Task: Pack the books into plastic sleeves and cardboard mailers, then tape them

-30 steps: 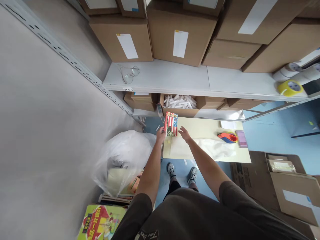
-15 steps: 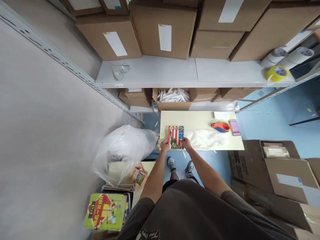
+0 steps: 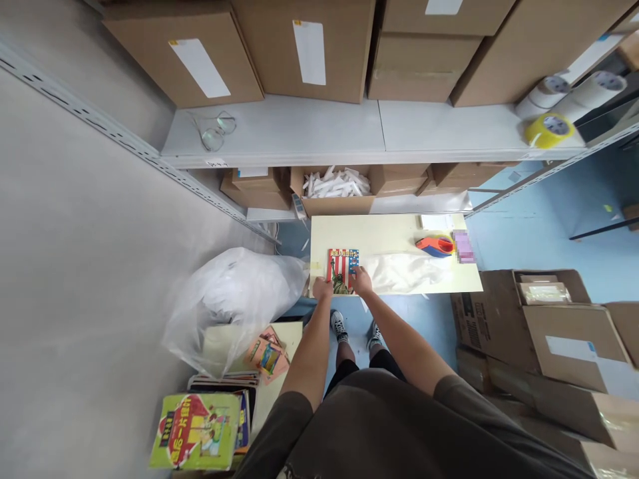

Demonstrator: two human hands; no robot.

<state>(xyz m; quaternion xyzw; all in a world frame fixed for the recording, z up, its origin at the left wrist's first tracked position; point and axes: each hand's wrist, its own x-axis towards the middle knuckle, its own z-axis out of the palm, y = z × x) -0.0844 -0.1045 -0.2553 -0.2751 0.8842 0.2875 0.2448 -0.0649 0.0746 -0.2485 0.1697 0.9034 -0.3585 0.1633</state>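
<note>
A book (image 3: pixel 341 267) with red and white stripes, stars and a green statue on its cover is between my hands, at the left part of the pale yellow table (image 3: pixel 367 234). My left hand (image 3: pixel 322 288) grips its lower left edge, the fingers partly hidden beneath. On the other side, my right hand (image 3: pixel 361 281) has closed round the lower right edge, the thumb over the cover. Just right of the book lies a crumpled white plastic sheet (image 3: pixel 407 273). Farther right are an orange and blue tape dispenser (image 3: pixel 435 246) and a purple item (image 3: pixel 464 246), which is blurred out.
A large clear plastic bag (image 3: pixel 239 286) with white contents bulges at the left. Below it stands a stack of books (image 3: pixel 194 431). The grey shelf (image 3: pixel 299 130) ahead bears cartons, glasses (image 3: pixel 218 131) and tape rolls (image 3: pixel 549 130). Cardboard boxes (image 3: pixel 574 339) are piled at the right.
The view has shifted slightly, so most things sit a little farther left and the shelf appears higher. My right hand now reaches farther over the book's cover; both hands still hold it.
</note>
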